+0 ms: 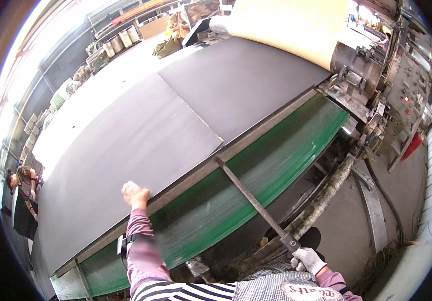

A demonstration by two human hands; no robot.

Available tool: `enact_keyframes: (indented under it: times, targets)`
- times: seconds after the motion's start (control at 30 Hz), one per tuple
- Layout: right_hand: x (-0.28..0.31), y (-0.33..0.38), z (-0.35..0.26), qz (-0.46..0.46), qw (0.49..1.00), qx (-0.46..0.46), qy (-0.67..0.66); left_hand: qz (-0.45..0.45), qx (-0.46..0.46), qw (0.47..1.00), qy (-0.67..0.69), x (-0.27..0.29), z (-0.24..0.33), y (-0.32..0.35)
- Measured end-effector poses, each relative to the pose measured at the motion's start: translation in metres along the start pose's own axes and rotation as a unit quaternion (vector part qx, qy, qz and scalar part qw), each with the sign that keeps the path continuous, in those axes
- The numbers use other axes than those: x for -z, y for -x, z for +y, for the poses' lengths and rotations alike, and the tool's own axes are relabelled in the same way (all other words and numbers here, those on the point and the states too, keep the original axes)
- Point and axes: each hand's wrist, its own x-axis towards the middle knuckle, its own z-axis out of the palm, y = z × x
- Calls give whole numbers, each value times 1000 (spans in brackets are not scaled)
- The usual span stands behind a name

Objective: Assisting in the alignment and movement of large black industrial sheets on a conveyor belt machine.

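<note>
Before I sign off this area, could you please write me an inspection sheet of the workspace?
Surface: dark grey sheets, a pale seam across them.
Job's things: metal rod, far end at the sheets' near edge.
Clutter: piled bundles beyond the sheets.
Hands: left hand at the sheets' near edge, contact unclear; gloved right hand grips the rod.
Cables: dark cable or hose on the floor.
Surroundings: large yellow roll; control panel; another person, far left.

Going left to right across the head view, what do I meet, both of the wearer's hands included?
Co-worker at the far left → left hand → metal rod → gloved right hand gripping the rod's lower end → control panel with lit red lights.
</note>
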Motion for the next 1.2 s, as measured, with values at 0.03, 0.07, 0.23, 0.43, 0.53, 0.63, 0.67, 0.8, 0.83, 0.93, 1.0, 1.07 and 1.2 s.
enact_keyframes:
  times: [0.03, 0.07, 0.23, 0.43, 0.53, 0.63, 0.67, 0.8, 0.83, 0.93, 1.0, 1.07, 1.2]
  targets:
    - [1, 0, -1, -5, 1000, -13, -9, -21, 21, 998, 53, -8, -21, -6]
    - [1, -1, -3, -1, 1000, -14, -12, -70, 89, 992, 54, -15, -37, -12]
    - [3, 0, -2, -8, 1000, -2, 5, -109, 42, 987, 112, -43, -46, -28]
    - [8, 3, 6, -13, 999, 37, -38, -65, -25, 983, 169, -52, -27, -35]
    - [11, 2, 3, -19, 999, 20, -25, -64, -87, 973, 206, -52, -18, -33]
    - [13, 4, -1, -38, 999, 10, -16, -76, -57, 988, 124, -51, 9, -33]
    - [13, 5, -2, -34, 999, 9, -16, -74, -53, 992, 90, -49, 19, -34]
    - [12, 6, -8, -41, 999, -2, -28, -168, -99, 971, 135, -44, 41, -40]
    - [13, 6, -9, -40, 999, -5, -19, -238, -58, 892, 379, -41, 32, -41]
    - [14, 5, -10, -42, 999, -23, -8, -83, -140, 858, 486, -44, -24, -39]
    - [15, 3, -11, -45, 998, -41, 9, -2, 12, 1000, -17, -48, -79, -34]
    - [14, 4, -10, -45, 998, -26, -18, -123, 133, 978, -102, -55, -121, -30]
    - [13, 1, -9, -43, 998, -37, -15, -108, -181, 966, 151, -72, -119, -19]
